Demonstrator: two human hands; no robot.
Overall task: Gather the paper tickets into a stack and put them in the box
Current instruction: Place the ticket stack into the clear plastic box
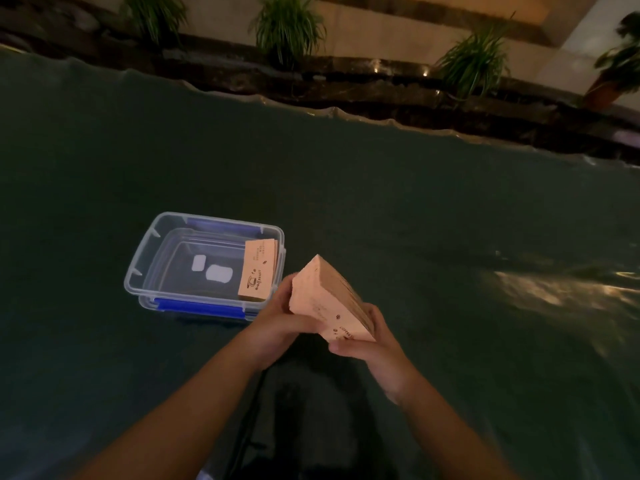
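Basically, starting far left: clear box (204,268) w/ blue clips sits open on the dark green cloth (450,209), and a small stack of tickets (259,270) already leans against its right inner wall, propped at a tilt, not flat. Just right of the box, left hand (287,322) curls round the near-left edge of the big ticket stack (330,301), thumb on the face. Right hand (372,344) cups the bottom-right corner, fingers wrapped under. Both hands squeeze the stack between them, held tilted above the cloth, close to the box's right corner but not in it yet.

Risks, imo: stack is thick and loose-leaf, so if either grip eases mid-transfer the tickets prob fan out and spill. Also the leaning stack takes up the right side; dropping the big one on it could knock both askew. Low light makes edge alignment hard to judge.
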